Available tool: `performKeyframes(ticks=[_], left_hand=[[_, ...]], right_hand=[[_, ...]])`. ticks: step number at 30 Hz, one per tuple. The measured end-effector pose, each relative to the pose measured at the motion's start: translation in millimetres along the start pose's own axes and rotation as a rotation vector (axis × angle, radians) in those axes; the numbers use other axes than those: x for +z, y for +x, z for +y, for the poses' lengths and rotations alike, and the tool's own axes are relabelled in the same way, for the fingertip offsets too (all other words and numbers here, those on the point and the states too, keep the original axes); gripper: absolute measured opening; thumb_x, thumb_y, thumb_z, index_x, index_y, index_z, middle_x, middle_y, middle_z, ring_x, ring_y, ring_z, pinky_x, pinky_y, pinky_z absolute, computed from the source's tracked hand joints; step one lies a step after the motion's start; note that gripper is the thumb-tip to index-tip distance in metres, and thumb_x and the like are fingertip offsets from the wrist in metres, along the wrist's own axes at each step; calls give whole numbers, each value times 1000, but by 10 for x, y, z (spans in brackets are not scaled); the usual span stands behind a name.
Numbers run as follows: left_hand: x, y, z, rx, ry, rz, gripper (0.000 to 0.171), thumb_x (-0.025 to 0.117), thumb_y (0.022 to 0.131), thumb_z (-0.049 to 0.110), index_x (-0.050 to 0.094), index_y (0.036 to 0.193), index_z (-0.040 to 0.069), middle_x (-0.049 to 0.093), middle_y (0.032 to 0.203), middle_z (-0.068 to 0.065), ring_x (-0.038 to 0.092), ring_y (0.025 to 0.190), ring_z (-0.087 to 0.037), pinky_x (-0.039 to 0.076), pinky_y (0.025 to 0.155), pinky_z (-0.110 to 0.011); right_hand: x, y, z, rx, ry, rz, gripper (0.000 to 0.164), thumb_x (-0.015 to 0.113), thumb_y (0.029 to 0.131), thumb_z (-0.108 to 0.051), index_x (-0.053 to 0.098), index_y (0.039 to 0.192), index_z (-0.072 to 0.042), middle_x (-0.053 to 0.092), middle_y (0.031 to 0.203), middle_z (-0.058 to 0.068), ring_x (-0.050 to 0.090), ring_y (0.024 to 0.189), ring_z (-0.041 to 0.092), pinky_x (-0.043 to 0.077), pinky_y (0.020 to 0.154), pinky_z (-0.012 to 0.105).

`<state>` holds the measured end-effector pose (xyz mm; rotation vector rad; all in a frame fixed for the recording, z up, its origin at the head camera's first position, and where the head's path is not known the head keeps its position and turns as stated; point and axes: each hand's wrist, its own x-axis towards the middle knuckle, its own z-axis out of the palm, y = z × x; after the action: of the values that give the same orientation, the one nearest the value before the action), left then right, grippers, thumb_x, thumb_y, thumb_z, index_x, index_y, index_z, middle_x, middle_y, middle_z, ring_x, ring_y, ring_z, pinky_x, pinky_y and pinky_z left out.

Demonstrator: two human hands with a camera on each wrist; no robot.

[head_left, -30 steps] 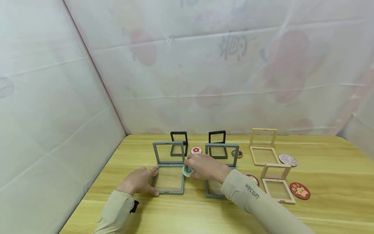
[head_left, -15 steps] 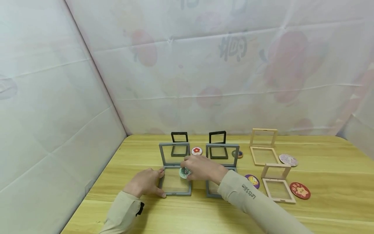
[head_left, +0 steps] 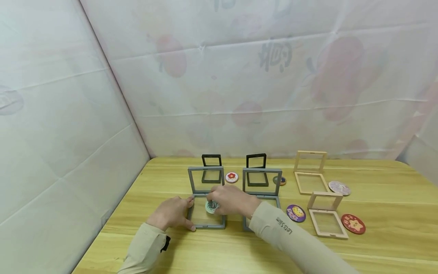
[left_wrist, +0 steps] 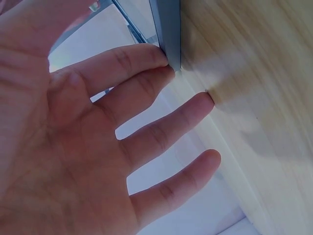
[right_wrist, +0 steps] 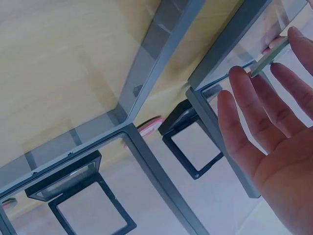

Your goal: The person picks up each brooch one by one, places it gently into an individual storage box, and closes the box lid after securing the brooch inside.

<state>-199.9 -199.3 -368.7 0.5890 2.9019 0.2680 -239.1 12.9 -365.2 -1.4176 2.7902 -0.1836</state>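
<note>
My right hand (head_left: 232, 199) pinches a mint-green printed disc (head_left: 210, 206) just over the transparent lower panel of the left grey hinged display frame (head_left: 207, 227). That frame stands unfolded, its lid raised at the back. In the right wrist view, the disc (right_wrist: 270, 58) shows edge-on between thumb and fingertips. My left hand (head_left: 172, 214) rests at the frame's left side, thumb by the front corner and forefinger near the hinge. The left wrist view has its fingers (left_wrist: 156, 134) extended, two fingertips against the grey frame edge (left_wrist: 168, 32).
A second grey frame (head_left: 262, 170) stands unfolded under my right forearm. Behind are two black frames (head_left: 211, 156) (head_left: 256, 155) and a red-flower disc (head_left: 231, 177). To the right are two light wooden-coloured frames (head_left: 310, 152) (head_left: 330, 234) and purple (head_left: 295, 213), lilac (head_left: 339, 188) and red (head_left: 353, 223) discs.
The left grey frame slid to the right together with my left hand, then stopped. My right hand carried the mint-green disc leftward from beside the frame to over its lower panel.
</note>
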Motion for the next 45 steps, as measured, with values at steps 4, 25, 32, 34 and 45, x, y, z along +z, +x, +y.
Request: performKeyframes(ticks=[4,25,32,34,45], left_hand=[[0,3,1,-14,-3,-1,87,94,68,37,61,135,-7,64,131,-21,69,97,-28,53,95,-48],[3,-4,5,-25,-10,2,85,94,66,36,63,133,-6,62,134,-21,69,101,-30,53,95,-48],[-2,8,8,-27,-7,1,86,94,66,37,62,134,-5,64,132,-20,65,89,-17,54,93,-47],[3,10,7,-31,-18,-3,86,94,66,36,62,134,-5,65,129,-21,60,78,-17,55,89,-45],[17,19,2,-28,-12,0,86,94,66,37,62,134,-5,64,132,-21,65,115,-36,52,97,-47]], right_hand=[[25,22,-16,-3,-26,-5,31,86,84,-22,76,111,-11,70,110,3,66,89,11,53,70,21],[89,75,-66,-5,-47,13,29,87,82,-22,78,107,-13,73,105,-2,66,89,8,53,74,19],[89,87,-64,-11,-49,32,25,87,81,-21,77,103,-13,73,101,-4,65,85,6,52,72,19],[99,94,-65,-12,-44,32,24,87,82,-20,77,103,-13,73,101,-4,65,85,7,52,71,19],[144,120,-41,-1,-10,28,21,86,82,-18,77,100,-13,72,98,-5,63,82,4,51,72,18]])
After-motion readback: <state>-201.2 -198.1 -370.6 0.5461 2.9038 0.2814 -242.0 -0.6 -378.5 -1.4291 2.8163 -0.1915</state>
